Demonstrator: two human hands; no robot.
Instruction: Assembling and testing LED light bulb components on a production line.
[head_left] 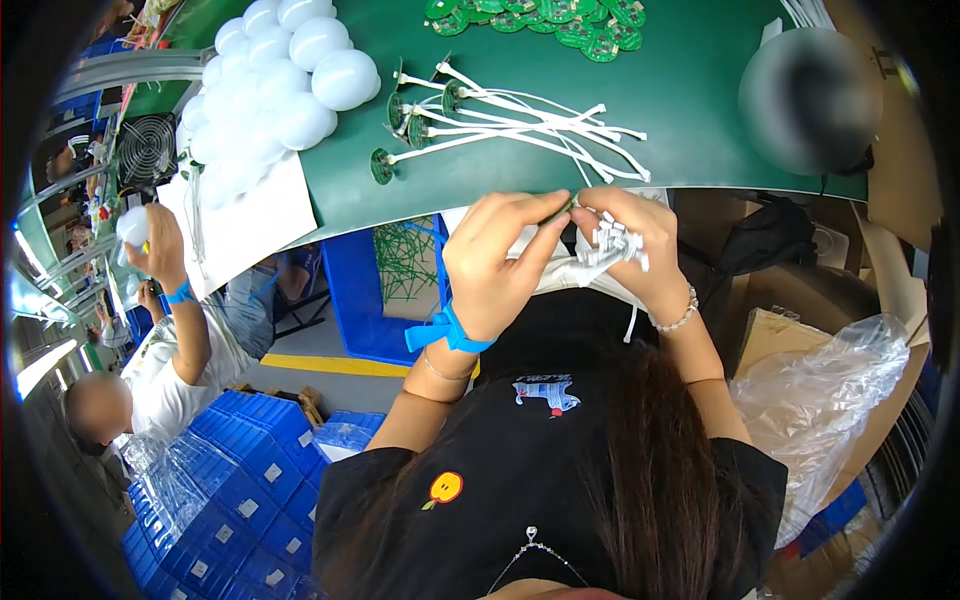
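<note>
At the table's near edge, my left hand (500, 255) pinches a small round green circuit board (569, 206), seen nearly edge-on and partly hidden by the fingers. My right hand (645, 240) meets it there, fingertips at the board, while its palm and fingers hold a bundle of white cables (618, 247) with white plug ends. The cables trail down in front of my black shirt. Just beyond the hands lie several white cables (540, 128) joined to round green boards (381, 166). Farther back is a pile of loose green boards (575, 22).
White round bulb covers (285, 85) are heaped at the left of the green table (690, 95). A blurred dark round object (810, 100) stands at the right. Below are a blue bin (365, 300), stacked blue crates (235, 480) and clear plastic (825, 410). A co-worker's hand (160, 245) holds a white bulb.
</note>
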